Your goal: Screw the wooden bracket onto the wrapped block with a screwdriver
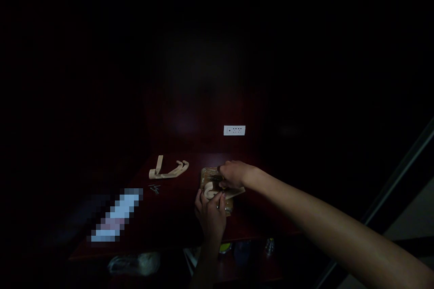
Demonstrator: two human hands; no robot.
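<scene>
My left hand grips a pale wooden piece with a curled end, its fingers and thumb pressed along the near side. Beneath that piece lies a brown block with a shiny, wrapped-looking surface. Over the wooden piece, my right hand is closed in a fist-like grip. A small yellowish bit shows under its fingers, but what it holds is too dark and hidden to name. Further left on the dark red table rest several pale curved wooden pieces and several thin metal screws or nails.
A blurred-out bright rectangle lies at the table's left side. A white socket panel is on the wall behind. Below the tabletop, a clear plastic bag and a shiny item show dimly. The surroundings are very dark.
</scene>
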